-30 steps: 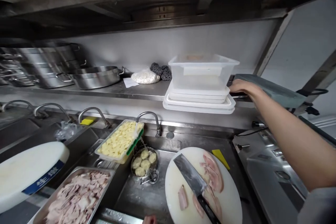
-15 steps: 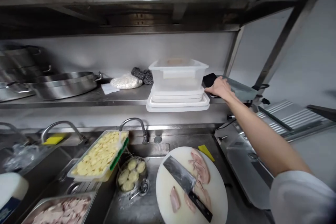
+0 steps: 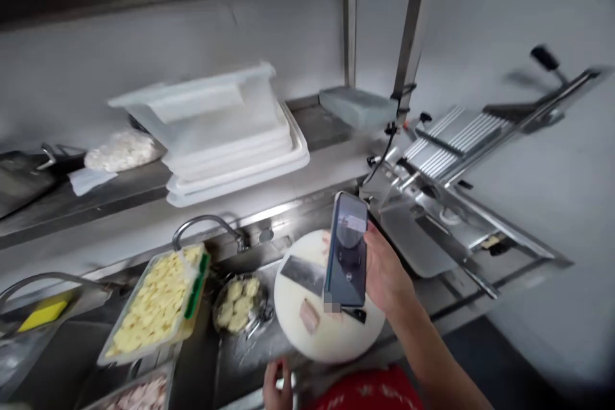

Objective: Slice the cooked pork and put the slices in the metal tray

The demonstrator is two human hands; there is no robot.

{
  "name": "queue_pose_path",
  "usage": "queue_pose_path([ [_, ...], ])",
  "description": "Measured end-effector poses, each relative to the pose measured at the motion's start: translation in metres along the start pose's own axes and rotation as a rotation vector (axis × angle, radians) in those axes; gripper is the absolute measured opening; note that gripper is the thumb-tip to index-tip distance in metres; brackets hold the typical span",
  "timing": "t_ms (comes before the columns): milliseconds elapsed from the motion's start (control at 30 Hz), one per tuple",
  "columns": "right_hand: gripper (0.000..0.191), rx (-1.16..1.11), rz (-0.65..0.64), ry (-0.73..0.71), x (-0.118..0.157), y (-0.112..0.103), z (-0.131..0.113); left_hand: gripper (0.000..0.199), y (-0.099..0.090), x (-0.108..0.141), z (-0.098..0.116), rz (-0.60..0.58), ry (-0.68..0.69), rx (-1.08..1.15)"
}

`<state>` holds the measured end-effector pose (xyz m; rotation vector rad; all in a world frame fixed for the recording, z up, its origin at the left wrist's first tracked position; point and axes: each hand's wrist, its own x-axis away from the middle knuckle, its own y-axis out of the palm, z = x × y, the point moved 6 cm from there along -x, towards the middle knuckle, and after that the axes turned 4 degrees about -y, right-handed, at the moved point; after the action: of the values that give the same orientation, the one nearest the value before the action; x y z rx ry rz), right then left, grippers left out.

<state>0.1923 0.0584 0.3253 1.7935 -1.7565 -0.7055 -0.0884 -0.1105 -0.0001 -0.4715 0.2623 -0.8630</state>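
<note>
My right hand is wrapped round a phone with a lit screen, held upright above the round white cutting board. Behind the phone, a cleaver lies on the board, its middle hidden. A piece of raw meat rests on the board near the blade. My left hand is low in the picture, by the sink's front edge, its fingers curled; whether it holds anything is too unclear to tell.
Left of the board are a bowl of peeled potatoes and a tub of sliced potatoes. White plastic containers stand on the shelf. A metal slicer stands at the right. A tray of cut meat is at lower left.
My right hand has taken the dark phone off the shelf and brought it down over the board. My left hand has come into view. The view has turned right and tilted.
</note>
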Motion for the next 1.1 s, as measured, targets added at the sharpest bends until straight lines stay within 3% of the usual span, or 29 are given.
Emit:
queue_pose_path([
  [67,0.040,-0.106,0.028,0.113,0.022,-0.011,0.023,0.055,0.009,-0.004,-0.005,-0.140,0.020,-0.012],
  [200,0.041,-0.100,0.159,0.092,0.032,-0.030,0.037,0.052,0.011,-0.004,-0.009,-0.204,0.035,-0.070],
  [400,0.035,-0.048,0.181,0.053,0.026,-0.032,0.038,0.044,0.006,0.009,-0.016,-0.181,0.006,-0.098],
  [667,0.042,0.002,0.110,0.120,0.025,-0.022,0.046,0.036,-0.003,0.021,-0.018,-0.137,-0.049,-0.129],
  [1100,0.041,0.013,0.127,0.178,0.025,-0.016,0.051,0.030,-0.005,0.027,-0.014,-0.145,-0.126,-0.124],
])
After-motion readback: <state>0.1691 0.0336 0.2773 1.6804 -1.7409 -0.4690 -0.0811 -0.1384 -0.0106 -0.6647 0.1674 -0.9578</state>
